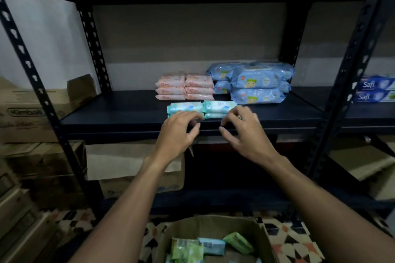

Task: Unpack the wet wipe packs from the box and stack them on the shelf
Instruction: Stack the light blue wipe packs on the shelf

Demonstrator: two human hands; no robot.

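Mid-task status. On the shelf (119, 111), centre of frame: pink packs (184, 87) in two columns at the rear; blue packs (256, 83) piled to their right; teal packs (203, 108) in two columns, two high, at the front edge, just before the pink ones. The left hand (181, 132) and right hand (243, 132) hover at the front lip, directly before the teal packs; fingers loosely curled, nothing held in either; whether fingertips touch the lower teal packs, cannot tell. The box (215, 225) sits at bottom centre of frame, on the floor, flaps open; loose packs (211, 245), green and teal, lie inside; count unclear, the frame cuts them off. Judgement: three groups shelved; box not emptied; several more trips remain.
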